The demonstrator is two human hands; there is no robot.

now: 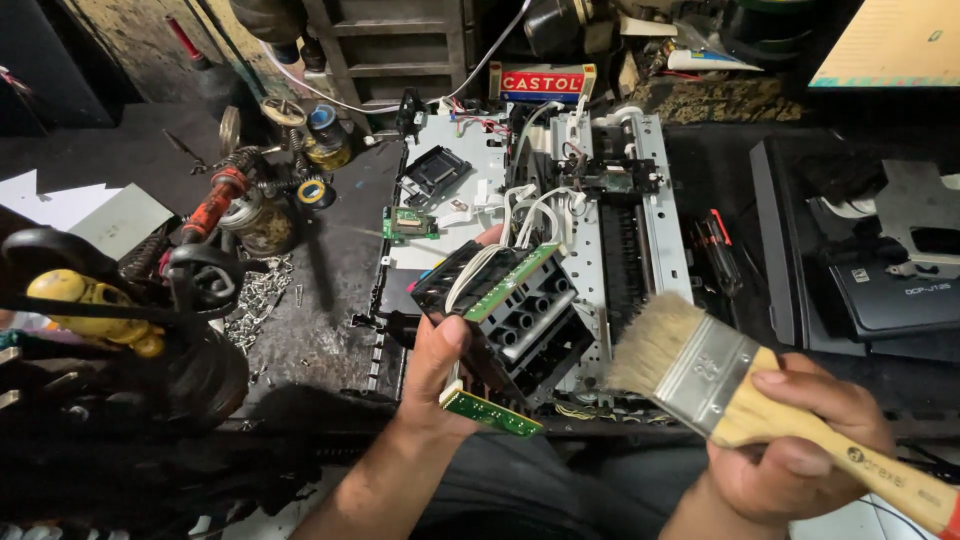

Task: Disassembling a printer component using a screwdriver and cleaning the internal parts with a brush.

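1. the view looks down from a person's head onto a dark, cluttered metal workbench [330, 250].
2. the left hand [440, 365] is clamped on a black plastic printer carriage block [515, 320], fingers wrapped round its left side, thumb near its top edge.
3. the block is held tilted above the front edge of the bench, just in front of the person's body. a narrow green circuit board [510, 285] runs along its top and a second small green circuit board [490, 410] sticks out below the hand.
4. white ribbon cables [525, 215] run from the block up into an opened printer chassis of grey sheet metal [660, 220] lying flat on the bench just behind it.
5. the right hand [800, 440] is closed round the pale wooden handle of a wide flat paintbrush [700, 375] with a metal ferrule and light bristles.
6. the bristles point up and left, just beside the lower right corner of the block; whether they touch it cannot be told.
7. the two hands are apart, the left one higher and nearer the middle, the right one low at the right edge.
8. left of the chassis stand a rusty tin can holding tools [262, 225], a loose heap of small silver screws [258, 295] and a yellow-handled tool [90, 305].
9. on the right lies a black printer cover panel [880, 290].
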